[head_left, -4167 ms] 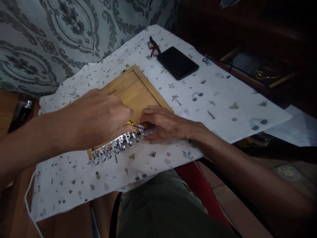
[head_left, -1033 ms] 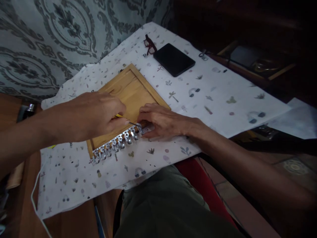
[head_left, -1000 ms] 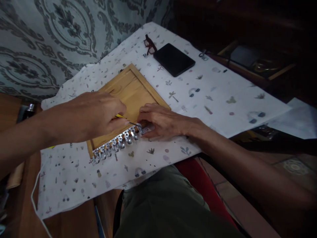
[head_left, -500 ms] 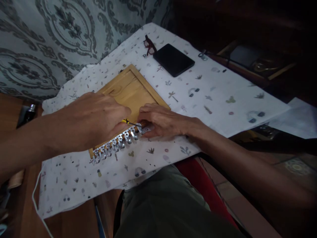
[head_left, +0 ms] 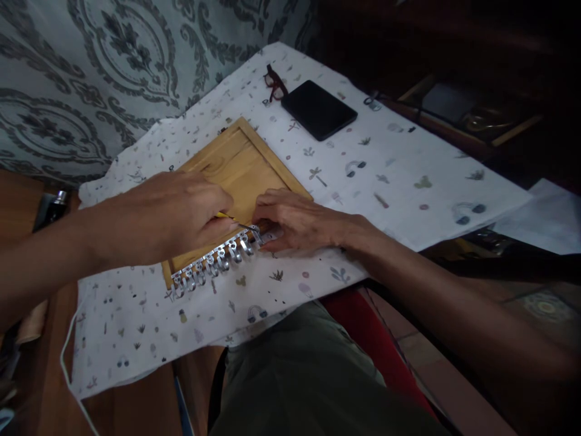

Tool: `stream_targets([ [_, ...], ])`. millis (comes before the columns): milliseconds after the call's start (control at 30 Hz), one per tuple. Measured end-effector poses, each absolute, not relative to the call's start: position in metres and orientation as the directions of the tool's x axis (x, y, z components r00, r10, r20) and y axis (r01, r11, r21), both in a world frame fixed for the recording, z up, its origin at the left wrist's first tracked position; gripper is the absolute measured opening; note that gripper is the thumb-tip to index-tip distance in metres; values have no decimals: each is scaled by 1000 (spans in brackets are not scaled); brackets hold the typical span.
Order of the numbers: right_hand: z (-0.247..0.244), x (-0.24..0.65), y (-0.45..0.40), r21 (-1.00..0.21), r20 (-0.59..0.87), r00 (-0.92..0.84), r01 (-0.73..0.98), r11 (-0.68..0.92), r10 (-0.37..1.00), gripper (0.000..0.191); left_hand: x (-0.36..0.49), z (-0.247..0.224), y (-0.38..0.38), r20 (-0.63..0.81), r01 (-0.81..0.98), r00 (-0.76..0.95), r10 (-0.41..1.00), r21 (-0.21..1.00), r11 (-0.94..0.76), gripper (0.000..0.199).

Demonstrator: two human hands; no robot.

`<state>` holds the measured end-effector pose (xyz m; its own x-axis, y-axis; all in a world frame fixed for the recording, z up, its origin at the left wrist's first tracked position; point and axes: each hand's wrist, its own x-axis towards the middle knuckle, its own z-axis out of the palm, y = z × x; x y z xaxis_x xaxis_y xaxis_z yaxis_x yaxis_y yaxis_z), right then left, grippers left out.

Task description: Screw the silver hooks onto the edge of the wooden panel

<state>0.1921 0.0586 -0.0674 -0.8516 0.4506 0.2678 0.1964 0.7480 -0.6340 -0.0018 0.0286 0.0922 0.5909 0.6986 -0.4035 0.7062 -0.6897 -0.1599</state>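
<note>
My left hand (head_left: 181,209) is closed round the yellow handle of a screwdriver (head_left: 222,215), whose thin shaft points right to the end of a row of metal hooks (head_left: 211,261). That row runs along the near edge of a wooden board (head_left: 236,166) with a raised rim. Opposite the screwdriver tip, my right hand (head_left: 295,221) grips the right end of the hook row, fingers curled round it. Its fingertips and the exact contact at the screwdriver tip are partly hidden.
A patterned white cloth (head_left: 399,194) covers the table. Beyond the board lie a black tablet (head_left: 319,110) and red-framed glasses (head_left: 275,83). A white cable (head_left: 68,363) hangs at the left edge. Patterned fabric (head_left: 122,48) stands behind, and an open drawer (head_left: 467,112) is at the right.
My left hand has shifted slightly left and turned on the screwdriver, showing less of its yellow handle and more of the shaft. My right hand has stayed in place.
</note>
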Motion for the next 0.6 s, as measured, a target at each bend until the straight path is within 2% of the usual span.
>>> stream_targets([
  [200, -70, 190, 60, -634, 278, -844, 197, 748, 458, 28, 7, 98, 25, -451, 658, 611, 651, -168, -734, 29],
  [500, -68, 192, 58, -628, 274, -846, 203, 751, 458, 26, 12, 94, 23, -456, 686, 526, 718, -271, -675, 42],
  [600, -65, 193, 57, -644, 247, -845, 223, 732, 475, 26, 13, 92, 22, -472, 700, 536, 700, -215, -681, 42],
])
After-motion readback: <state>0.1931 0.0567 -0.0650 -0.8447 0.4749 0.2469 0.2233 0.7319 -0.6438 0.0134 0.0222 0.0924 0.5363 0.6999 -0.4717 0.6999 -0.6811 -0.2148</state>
